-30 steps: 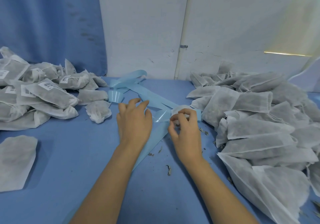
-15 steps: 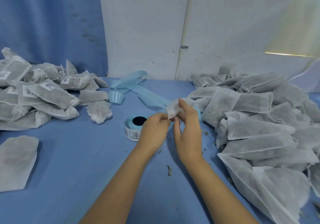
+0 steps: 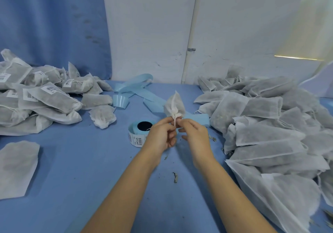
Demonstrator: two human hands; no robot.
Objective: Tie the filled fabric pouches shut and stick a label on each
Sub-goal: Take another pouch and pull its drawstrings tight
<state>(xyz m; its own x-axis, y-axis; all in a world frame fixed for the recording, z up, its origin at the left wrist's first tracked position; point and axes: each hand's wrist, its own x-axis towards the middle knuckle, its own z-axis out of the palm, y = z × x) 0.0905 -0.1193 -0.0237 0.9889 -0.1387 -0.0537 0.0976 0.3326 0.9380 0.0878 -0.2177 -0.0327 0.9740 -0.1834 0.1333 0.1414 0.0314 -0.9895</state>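
Observation:
A small white fabric pouch stands upright above my hands over the middle of the blue table. My left hand and my right hand both pinch its gathered neck and drawstring from below. A roll of barcode labels on blue backing lies just left of my left hand. Open filled pouches are heaped on the right. Tied pouches bearing barcode labels are heaped on the left.
Loose strips of blue label backing curl behind the roll toward the white wall. One flat pouch lies alone at the near left. A single tied pouch sits beside the left heap. Dry herb crumbs dot the table between my arms.
Both hands left the backing strip on the table and took up a small pouch, raising it upright. The left hand moved right, uncovering the label roll.

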